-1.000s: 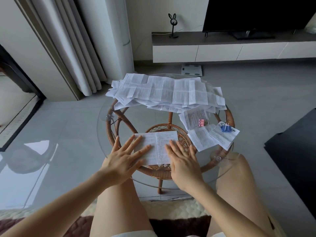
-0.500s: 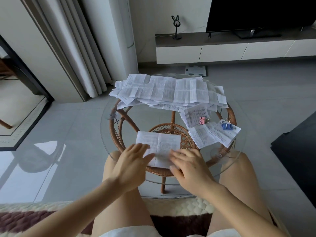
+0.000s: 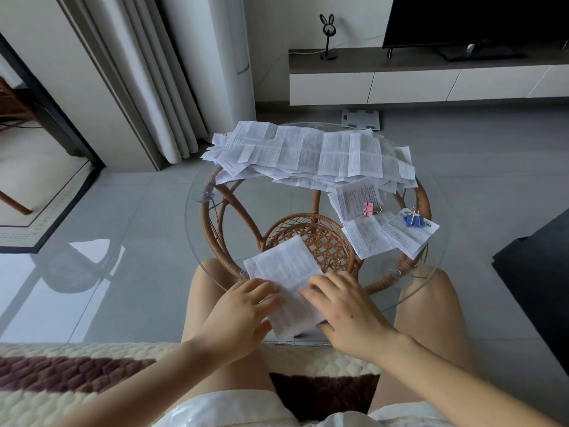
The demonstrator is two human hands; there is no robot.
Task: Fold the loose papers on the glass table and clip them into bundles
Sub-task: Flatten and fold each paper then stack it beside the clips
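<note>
A printed paper (image 3: 283, 266), folded to a narrow strip, lies tilted at the near edge of the round glass table (image 3: 437, 272) and sticks out over my lap. My left hand (image 3: 243, 309) holds its left side, fingers on top and thumb below. My right hand (image 3: 345, 306) grips its right side the same way. A big pile of loose papers (image 3: 308, 155) covers the table's far half. On the right lie folded bundles, one under a pink clip (image 3: 368, 208) and one under a blue clip (image 3: 412, 220).
A rattan base (image 3: 314, 238) shows through the glass. My knees flank the table's near edge. A curtain (image 3: 160, 87) hangs at the left, a low TV cabinet (image 3: 400, 84) runs along the back, and a dark rug (image 3: 538, 288) lies at the right.
The paper lay open and flat under my pressing palms. Now it is folded narrower, turned at an angle and drawn to the near edge, with both hands pulled back and gripping it.
</note>
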